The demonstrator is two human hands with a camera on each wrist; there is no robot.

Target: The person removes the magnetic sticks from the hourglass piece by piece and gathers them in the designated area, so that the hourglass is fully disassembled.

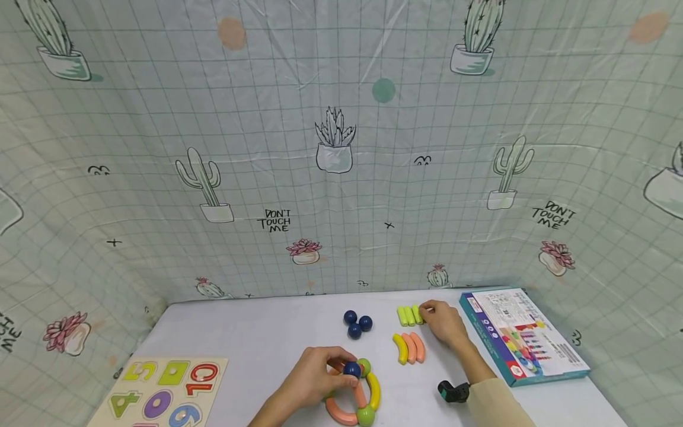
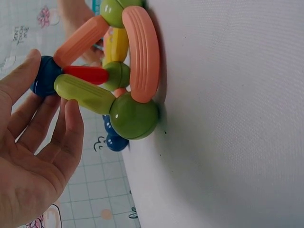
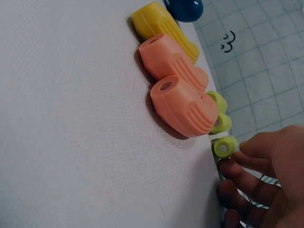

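Observation:
My left hand [image 1: 312,376] holds a dark blue ball [image 2: 46,76] between thumb and fingers. This ball forms the top of a built frame, where a salmon rod [image 2: 81,42], a red rod [image 2: 86,74] and a light green rod [image 2: 85,94] meet. Green balls [image 2: 134,116] join curved salmon [image 2: 144,54] and yellow pieces [image 1: 373,391] around its base. Farther right, my right hand [image 1: 444,322] pinches the rightmost yellow-green rod [image 3: 224,147] of a short row by thumb and forefinger. The other yellow-green rods [image 1: 405,316] lie beside it.
Several loose blue balls [image 1: 354,331] sit at the back middle. One curved yellow piece [image 1: 400,349] and two curved salmon pieces [image 1: 417,347] lie before the rods. A toy box [image 1: 525,338] stands right, a number board [image 1: 160,391] left, a black object [image 1: 452,391] near the right forearm.

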